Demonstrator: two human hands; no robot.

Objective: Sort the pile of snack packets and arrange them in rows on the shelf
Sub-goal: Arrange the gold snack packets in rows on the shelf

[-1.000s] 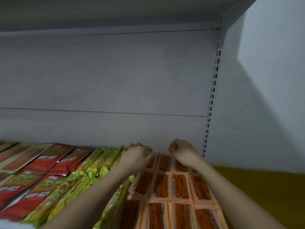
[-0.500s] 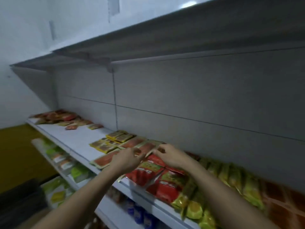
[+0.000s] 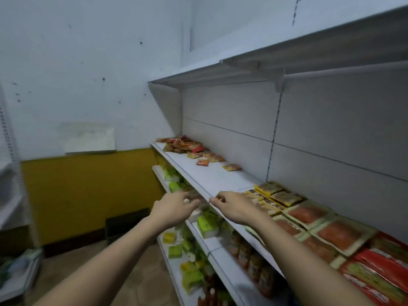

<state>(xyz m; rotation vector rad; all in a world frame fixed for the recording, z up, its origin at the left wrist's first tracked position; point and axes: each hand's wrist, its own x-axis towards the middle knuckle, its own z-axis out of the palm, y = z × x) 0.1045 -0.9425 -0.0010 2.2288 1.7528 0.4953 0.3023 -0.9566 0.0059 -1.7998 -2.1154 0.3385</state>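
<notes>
Both my left hand [image 3: 174,206] and right hand [image 3: 231,206] hung empty with loosely curled fingers near the shelf [image 3: 212,177] front edge. The unsorted pile [image 3: 187,146] lay at that shelf's far end. I judged those packets light, slippery and crinkly, best pinched by their sealed edges.

Since one second ago, the view has swung left along the shelf [image 3: 223,180]. Both hands have left the rows of orange stick-snack packets, which are now out of view. The left hand [image 3: 174,209] has moved off the shelf and now hovers in front of its edge, fingers [image 3: 189,200] loosely spread, holding nothing. The right hand [image 3: 234,206] now sits over the shelf's front edge, fingers curled, just left of the yellow-edged packets [image 3: 276,195]. The unsorted pile of snack packets [image 3: 185,145] has come into view, well beyond the fingers at the shelf's far end.
</notes>
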